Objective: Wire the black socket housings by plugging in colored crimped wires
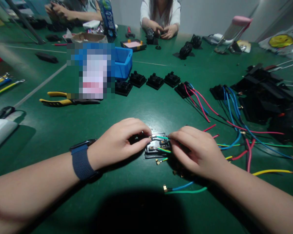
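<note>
A black square module [148, 154] with brass contacts lies on the green table between my hands. My left hand [123, 141], with a dark blue watch band at the wrist, pinches the metal end of a green wire [161, 137] at the module's upper left. My right hand [197, 151] has its thumb and fingers closed around that wire at the module's right edge. A yellow-green wire [164, 149] runs from a lower contact toward my right hand. Loose wires with brass terminals [165, 188] lie below and under my right hand.
Several black modules [155, 80] stand in a row beyond my hands, some wired red and blue. Pliers [70, 101] and a blue bin [123, 61] are at the left and centre back. Dark parts [261, 100] pile up at right. Two people sit across the table.
</note>
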The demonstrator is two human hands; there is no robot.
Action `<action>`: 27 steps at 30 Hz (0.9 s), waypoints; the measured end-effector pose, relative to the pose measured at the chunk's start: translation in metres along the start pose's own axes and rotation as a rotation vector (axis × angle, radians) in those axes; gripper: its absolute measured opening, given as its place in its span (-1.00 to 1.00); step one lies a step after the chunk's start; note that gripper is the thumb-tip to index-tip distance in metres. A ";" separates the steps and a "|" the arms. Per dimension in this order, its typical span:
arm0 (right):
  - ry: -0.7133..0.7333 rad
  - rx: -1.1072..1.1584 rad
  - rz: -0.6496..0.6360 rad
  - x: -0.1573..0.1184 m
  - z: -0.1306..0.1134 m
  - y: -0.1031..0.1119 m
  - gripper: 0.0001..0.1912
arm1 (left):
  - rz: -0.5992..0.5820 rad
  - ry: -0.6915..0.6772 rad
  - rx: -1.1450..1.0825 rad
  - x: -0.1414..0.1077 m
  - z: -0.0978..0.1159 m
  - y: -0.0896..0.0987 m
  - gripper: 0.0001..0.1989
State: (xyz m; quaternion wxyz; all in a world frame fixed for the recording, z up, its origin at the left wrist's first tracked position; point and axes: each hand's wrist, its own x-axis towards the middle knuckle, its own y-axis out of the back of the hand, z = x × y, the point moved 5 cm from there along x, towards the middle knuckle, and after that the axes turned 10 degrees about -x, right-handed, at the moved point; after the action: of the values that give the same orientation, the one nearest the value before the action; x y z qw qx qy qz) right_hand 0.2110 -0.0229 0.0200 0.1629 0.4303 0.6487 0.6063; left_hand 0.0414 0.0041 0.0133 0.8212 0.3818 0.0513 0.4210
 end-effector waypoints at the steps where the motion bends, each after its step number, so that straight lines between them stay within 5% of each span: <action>1: 0.000 0.001 0.000 0.000 0.000 0.000 -0.83 | 0.002 -0.006 -0.001 0.000 0.000 0.000 -0.90; 7: 0.046 0.015 0.052 0.000 -0.001 0.002 -0.82 | 0.028 -0.028 -0.007 -0.002 0.003 0.002 -0.89; 10: 0.076 -0.055 0.149 -0.005 -0.002 0.009 -0.71 | 0.140 -0.028 0.017 -0.004 0.005 0.009 -0.90; 13: 0.115 -0.152 0.319 -0.012 -0.004 0.020 -0.61 | 0.308 0.068 0.076 -0.004 -0.003 0.020 -0.89; 15: 0.166 -0.149 0.342 -0.015 -0.008 0.023 -0.64 | 0.272 0.156 0.122 0.000 -0.012 0.019 -0.86; 19: 0.370 -0.179 0.054 -0.014 -0.031 0.015 -0.82 | 0.084 0.259 0.200 0.005 -0.027 0.010 -0.86; 22: 0.474 -0.244 -0.264 -0.017 -0.049 0.002 -0.92 | 0.114 0.275 0.181 0.004 -0.028 0.010 -0.85; 25: 0.457 -0.307 -0.320 -0.016 -0.053 -0.001 -0.93 | 0.202 0.195 0.097 0.002 -0.019 0.014 -0.75; 27: 0.449 -0.351 -0.278 -0.015 -0.050 -0.001 -0.92 | 0.149 0.054 0.048 0.001 -0.007 0.012 -0.69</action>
State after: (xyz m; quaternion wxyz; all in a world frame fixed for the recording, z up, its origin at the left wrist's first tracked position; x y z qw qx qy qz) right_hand 0.1824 -0.0667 0.0249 0.1687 0.1583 0.6063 0.7608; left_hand 0.0316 0.0134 0.0166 0.7764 0.3928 0.0548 0.4898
